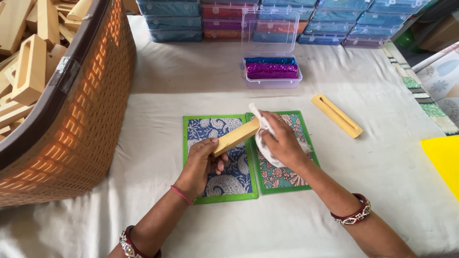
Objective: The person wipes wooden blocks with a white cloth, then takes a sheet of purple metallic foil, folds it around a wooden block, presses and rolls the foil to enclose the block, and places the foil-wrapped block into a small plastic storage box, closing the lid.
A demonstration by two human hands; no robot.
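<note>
Wiping step: left hand (203, 160) grips wooden block (235, 137); right hand (282, 141) clutches white cloth (260, 134) against block end; next, likely turning block for unwiped faces.

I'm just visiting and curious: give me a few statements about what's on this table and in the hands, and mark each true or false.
1. The left hand holds a wooden block. True.
2. The right hand holds a white cloth against the block. True.
3. The clear box behind the mats is shut. False: its lid stands open.
4. The basket holds folded fabric. False: it holds wooden pieces.
5. A second wooden piece lies to the right of the mats. True.
</note>
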